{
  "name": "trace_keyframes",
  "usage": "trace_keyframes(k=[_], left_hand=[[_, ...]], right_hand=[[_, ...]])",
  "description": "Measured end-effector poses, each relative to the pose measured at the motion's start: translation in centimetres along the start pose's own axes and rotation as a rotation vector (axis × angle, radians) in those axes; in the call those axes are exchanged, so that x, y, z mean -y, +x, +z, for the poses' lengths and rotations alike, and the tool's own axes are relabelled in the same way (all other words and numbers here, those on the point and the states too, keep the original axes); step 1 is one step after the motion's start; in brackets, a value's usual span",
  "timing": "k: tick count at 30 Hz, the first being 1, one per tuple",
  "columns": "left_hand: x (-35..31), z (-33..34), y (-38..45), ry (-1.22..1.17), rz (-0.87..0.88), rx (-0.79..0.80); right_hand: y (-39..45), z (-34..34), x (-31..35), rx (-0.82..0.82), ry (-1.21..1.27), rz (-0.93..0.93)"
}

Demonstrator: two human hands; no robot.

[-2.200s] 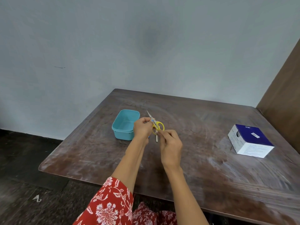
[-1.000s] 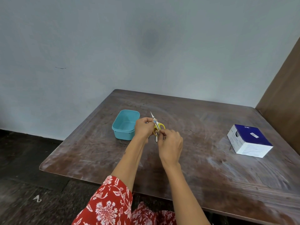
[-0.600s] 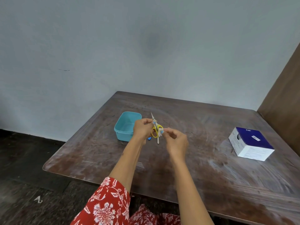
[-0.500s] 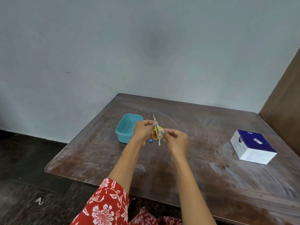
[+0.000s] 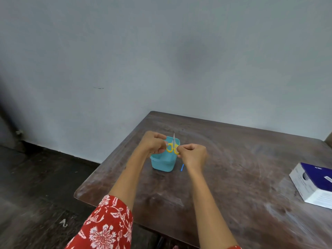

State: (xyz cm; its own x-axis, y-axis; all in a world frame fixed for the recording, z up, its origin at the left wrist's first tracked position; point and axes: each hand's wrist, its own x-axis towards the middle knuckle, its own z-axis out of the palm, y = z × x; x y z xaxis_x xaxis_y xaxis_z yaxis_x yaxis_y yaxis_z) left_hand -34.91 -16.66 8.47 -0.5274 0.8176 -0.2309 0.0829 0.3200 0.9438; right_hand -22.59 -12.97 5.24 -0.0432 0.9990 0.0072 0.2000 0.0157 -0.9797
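Note:
Small scissors [image 5: 172,146] with yellow handles and a thin metal blade pointing up are held above a teal plastic box [image 5: 162,163]. My left hand [image 5: 154,145] grips the left handle loop with curled fingers. My right hand [image 5: 193,154] pinches the right handle loop. A small blue stick [image 5: 182,167] lies on the wooden table [image 5: 233,159] just right of the box.
A white and dark blue carton [image 5: 313,184] sits near the table's right edge. The table's left corner and front edge drop to a dark floor [image 5: 36,194]. A pale wall [image 5: 161,60] stands behind the table.
Both hands carried the scissors left, from over the bare table to above the teal box. A small blue stick now lies on the table. The view has swung left.

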Motion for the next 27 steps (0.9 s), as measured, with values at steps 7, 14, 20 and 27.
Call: trace_keyframes(k=[7,14,20,27], left_hand=[[0.6,-1.8,2.0,0.141,-0.020,-0.106],[0.6,-1.3,3.1,0.484,0.089,-0.207],[1.0,-1.1,3.4,0.577,0.154,-0.215],[1.5,-0.9,3.8,0.609,0.161,-0.215]], right_hand=[[0.8,3.9,1.2,0.025,-0.361,-0.098],[1.5,6.0,1.8,0.128,-0.643,-0.132],[1.7,6.7,2.1,0.226,-0.764,-0.109],[2.0,7.4,1.6,0.323,-0.842,-0.118]])
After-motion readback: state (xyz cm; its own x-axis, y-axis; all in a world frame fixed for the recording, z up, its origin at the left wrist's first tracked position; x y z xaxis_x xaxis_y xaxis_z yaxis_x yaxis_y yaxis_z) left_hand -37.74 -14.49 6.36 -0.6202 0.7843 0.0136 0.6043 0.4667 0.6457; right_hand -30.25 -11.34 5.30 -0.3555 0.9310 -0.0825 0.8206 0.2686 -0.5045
